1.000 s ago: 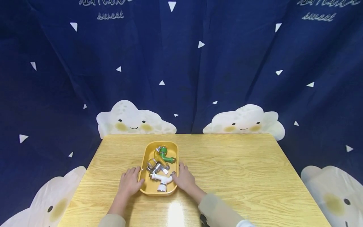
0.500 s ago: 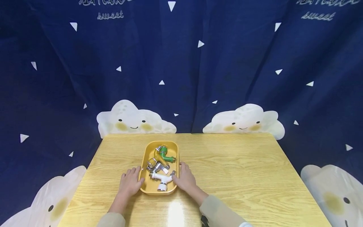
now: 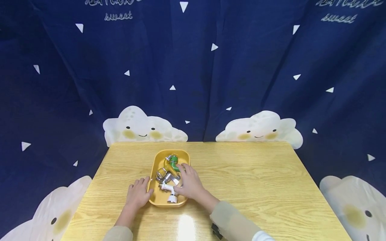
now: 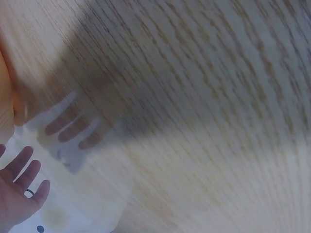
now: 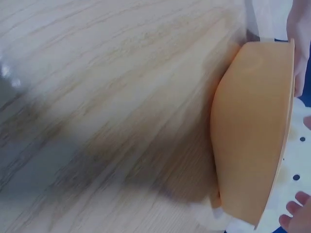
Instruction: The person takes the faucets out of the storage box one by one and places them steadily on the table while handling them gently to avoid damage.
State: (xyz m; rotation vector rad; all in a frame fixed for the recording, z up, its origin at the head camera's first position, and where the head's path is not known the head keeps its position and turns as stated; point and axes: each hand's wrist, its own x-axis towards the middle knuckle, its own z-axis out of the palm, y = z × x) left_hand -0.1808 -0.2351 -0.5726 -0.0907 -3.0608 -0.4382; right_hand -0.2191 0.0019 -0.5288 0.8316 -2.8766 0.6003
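A yellow tray (image 3: 164,205) holds several taps. Farthest back lies a green tap (image 3: 173,161), beside a yellow tap (image 3: 170,169). A chrome tap (image 3: 166,178) lies partly under the yellow one, and a white tap (image 3: 172,198) is nearest the front. My left hand (image 3: 138,194) rests at the tray's left rim, thumb by the edge; its fingers (image 4: 30,171) look loosely extended in the left wrist view. Over the tray's right side my right hand (image 3: 191,184) spreads its fingers, hiding part of the white and green taps. Contact with a tap cannot be made out.
The tray stands on a wood-grain table (image 3: 247,187), left of its middle. A dark blue curtain (image 3: 193,67) with printed clouds hangs behind and at both sides. A dark object (image 3: 216,231) shows below the right sleeve.
My right hand has left the tray's right rim and moved inward over the taps, its fingers spreading. The left hand and tray stay where they were.
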